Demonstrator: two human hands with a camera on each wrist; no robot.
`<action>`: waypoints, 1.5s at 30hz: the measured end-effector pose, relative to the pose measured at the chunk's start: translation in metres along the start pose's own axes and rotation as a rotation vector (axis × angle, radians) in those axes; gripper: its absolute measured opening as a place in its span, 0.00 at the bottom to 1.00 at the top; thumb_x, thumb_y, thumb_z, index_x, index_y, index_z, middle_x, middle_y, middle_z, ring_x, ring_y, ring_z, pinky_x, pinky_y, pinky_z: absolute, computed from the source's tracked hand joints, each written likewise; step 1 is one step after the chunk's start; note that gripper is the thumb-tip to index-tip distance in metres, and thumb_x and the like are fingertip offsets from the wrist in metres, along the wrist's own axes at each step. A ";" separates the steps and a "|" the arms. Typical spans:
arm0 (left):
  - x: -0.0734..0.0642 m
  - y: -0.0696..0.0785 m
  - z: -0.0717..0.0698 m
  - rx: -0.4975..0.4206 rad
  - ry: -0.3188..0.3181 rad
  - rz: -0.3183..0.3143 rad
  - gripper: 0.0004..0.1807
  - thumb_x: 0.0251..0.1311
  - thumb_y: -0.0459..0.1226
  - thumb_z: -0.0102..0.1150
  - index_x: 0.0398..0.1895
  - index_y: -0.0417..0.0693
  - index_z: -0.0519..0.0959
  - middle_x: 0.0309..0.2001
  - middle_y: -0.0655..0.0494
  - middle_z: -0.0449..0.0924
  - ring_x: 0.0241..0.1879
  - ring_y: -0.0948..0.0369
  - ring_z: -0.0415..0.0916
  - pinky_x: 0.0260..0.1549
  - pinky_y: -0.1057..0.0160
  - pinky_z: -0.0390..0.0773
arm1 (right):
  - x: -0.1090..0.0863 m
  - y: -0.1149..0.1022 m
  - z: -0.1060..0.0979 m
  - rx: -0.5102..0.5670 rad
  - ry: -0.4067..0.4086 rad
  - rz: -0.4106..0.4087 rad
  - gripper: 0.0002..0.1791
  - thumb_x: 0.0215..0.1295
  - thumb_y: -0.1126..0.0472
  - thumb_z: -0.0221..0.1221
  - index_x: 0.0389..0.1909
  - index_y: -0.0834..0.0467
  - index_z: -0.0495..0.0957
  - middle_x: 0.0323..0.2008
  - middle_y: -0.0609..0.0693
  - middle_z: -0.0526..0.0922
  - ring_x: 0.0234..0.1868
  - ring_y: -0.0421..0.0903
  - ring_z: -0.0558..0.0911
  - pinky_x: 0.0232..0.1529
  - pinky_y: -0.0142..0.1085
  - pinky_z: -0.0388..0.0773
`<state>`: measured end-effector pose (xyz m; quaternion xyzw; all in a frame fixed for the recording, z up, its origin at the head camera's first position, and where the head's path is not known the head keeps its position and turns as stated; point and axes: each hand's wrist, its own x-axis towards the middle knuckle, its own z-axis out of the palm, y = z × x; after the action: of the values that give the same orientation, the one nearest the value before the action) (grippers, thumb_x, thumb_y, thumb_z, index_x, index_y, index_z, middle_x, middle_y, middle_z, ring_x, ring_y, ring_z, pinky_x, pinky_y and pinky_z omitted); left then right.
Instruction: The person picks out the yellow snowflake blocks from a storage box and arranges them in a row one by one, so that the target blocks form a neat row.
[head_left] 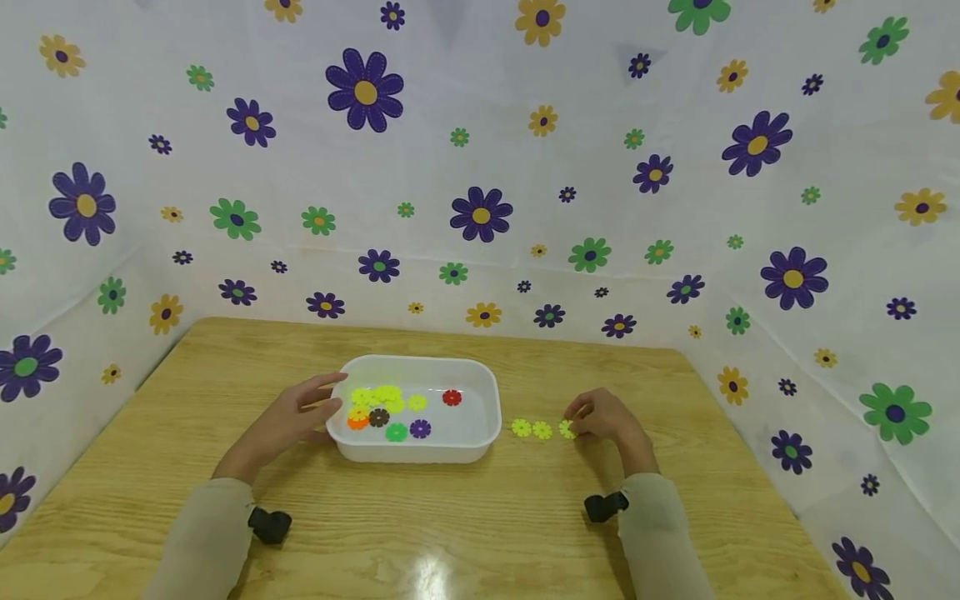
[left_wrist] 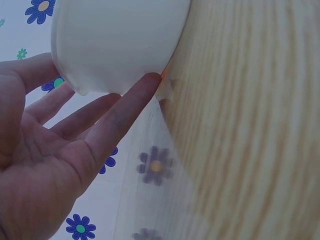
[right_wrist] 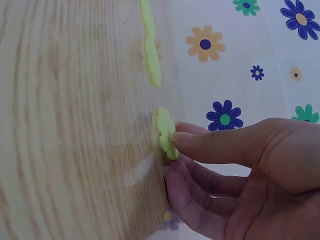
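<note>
My left hand [head_left: 287,423] touches the left end of a white plastic tub [head_left: 420,454], fingers mostly straight. In the left wrist view, the fingertips rest along the tub's wall [left_wrist: 115,45]. My right hand [head_left: 611,417] is on the tabletop right of the tub, with thumb and fingers pinching a yellow flower-shaped disc [right_wrist: 164,131]. Two more yellow flower discs lie side by side to its left, one nearer the tub [head_left: 521,427] and one nearer the hand [head_left: 542,430]. A small gap separates them from the held disc.
Inside the tub are several yellow discs [head_left: 386,396], plus a red disc [head_left: 452,397], a purple disc [head_left: 420,429], a green disc [head_left: 396,432], a dark brown disc [head_left: 378,417] and an orange one [head_left: 358,423]. Flower-printed sheeting [head_left: 480,167] surrounds the wooden table [head_left: 360,525].
</note>
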<state>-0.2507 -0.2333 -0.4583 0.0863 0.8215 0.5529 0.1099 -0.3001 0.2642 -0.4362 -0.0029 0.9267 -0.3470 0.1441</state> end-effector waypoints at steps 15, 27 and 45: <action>0.002 -0.002 0.001 0.023 0.005 -0.015 0.36 0.76 0.51 0.54 0.82 0.55 0.57 0.80 0.32 0.54 0.74 0.32 0.63 0.56 0.48 0.86 | -0.003 -0.006 -0.004 -0.042 0.049 -0.059 0.10 0.61 0.72 0.60 0.42 0.65 0.85 0.40 0.60 0.86 0.33 0.47 0.82 0.35 0.34 0.84; 0.001 -0.004 -0.001 0.005 0.010 -0.018 0.35 0.77 0.49 0.54 0.82 0.55 0.57 0.80 0.32 0.54 0.74 0.31 0.63 0.55 0.49 0.87 | -0.005 -0.051 0.004 0.001 0.033 -0.154 0.11 0.67 0.67 0.63 0.47 0.67 0.84 0.40 0.59 0.86 0.34 0.50 0.85 0.46 0.49 0.89; 0.002 -0.003 -0.001 0.015 -0.002 -0.002 0.37 0.76 0.52 0.54 0.82 0.54 0.56 0.79 0.31 0.54 0.74 0.32 0.62 0.56 0.47 0.86 | 0.001 -0.132 0.041 -0.006 -0.023 -0.254 0.06 0.67 0.65 0.66 0.43 0.60 0.86 0.40 0.56 0.87 0.35 0.50 0.85 0.47 0.44 0.90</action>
<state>-0.2527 -0.2350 -0.4606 0.0871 0.8255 0.5465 0.1108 -0.3022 0.1377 -0.3809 -0.1245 0.9182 -0.3597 0.1098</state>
